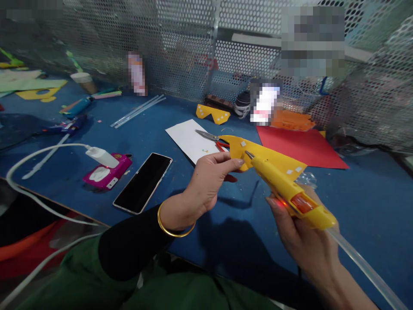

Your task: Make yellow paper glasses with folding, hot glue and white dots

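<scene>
Currently, the left hand (206, 178) pinches a thin yellow sheet cutout (267, 150) with small white squares (243, 144) above the blue tabletop (138, 137), while the right hand (305, 237) grips a yellow plastic glue gun (279, 175), its metal nozzle (250, 155) at the cutout; contact is unclear. Probably, small dabs work best, with the left thumb (234, 165) kept well clear of the likely hot metal.

The lower edge cuts off the glue stick (364, 266); yellow card (267, 150) partly hides the scissors (208, 134).
</scene>
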Motion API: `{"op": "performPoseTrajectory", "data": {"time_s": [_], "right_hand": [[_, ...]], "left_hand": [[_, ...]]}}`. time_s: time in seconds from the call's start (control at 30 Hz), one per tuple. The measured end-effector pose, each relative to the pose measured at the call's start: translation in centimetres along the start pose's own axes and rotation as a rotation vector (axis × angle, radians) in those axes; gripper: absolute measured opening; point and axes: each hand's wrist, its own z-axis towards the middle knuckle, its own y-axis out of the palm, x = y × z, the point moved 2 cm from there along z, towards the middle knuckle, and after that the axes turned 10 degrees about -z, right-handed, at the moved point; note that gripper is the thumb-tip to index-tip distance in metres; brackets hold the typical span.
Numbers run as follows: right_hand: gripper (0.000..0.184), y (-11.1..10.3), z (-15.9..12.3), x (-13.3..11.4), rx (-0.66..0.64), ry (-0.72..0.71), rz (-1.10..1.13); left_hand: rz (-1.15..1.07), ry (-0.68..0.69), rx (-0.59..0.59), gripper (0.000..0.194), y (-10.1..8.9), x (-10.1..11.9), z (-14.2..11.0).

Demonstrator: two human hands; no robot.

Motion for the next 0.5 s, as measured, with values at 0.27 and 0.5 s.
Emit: {"op": "performPoseTrajectory", "data": {"time_s": [0.27,0.5], "right_hand": [[0.017,-0.25,0.23,-0.09,0.007,-0.039,0.089],[0.018,-0.88,0.22,0.29,0.066,0.083,0.210]], "left_hand": [[-0.020,0.003,-0.016,0.007,0.02,-0.07,0.09],[-0.004,0.000,-0.003,0.007,0.01,-0.20,0.03]]}}
